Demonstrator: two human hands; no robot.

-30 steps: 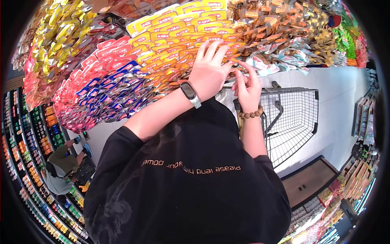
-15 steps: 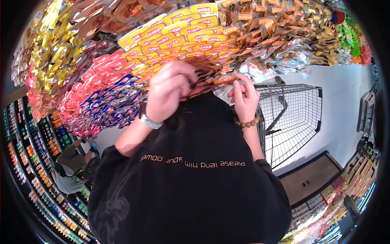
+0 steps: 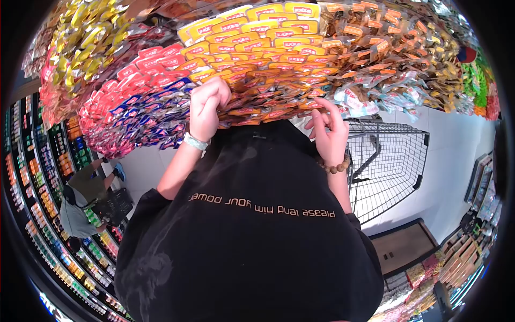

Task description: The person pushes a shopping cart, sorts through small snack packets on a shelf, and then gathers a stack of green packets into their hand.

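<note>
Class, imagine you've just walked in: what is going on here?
A person in a black shirt is at a heap of colorful packets. Their curled left hand and bent-fingered right hand are by its near edge; whether either grips a packet is unclear. A wire cart stands beyond the right hand.

Packet display (image 3: pixel 257 45) — landmark; lies before the wearer, spanning left to right.
Shopping cart (image 3: pixel 389 166) — on the floor (image 3: pixel 456 139), at the display's near side, toward its right end.
Low cabinet (image 3: pixel 402 249) — farther back from the display than the cart, to the wearer's right.
Rack (image 3: pixel 479 177): right of the display's near side, across the floor from the cart.
Stocked shelving (image 3: pixel 40 201): left of and back from the display; goods in rows on it.
Another person (image 3: pixel 80 206): back from the display's left end, beside the shelving.
</note>
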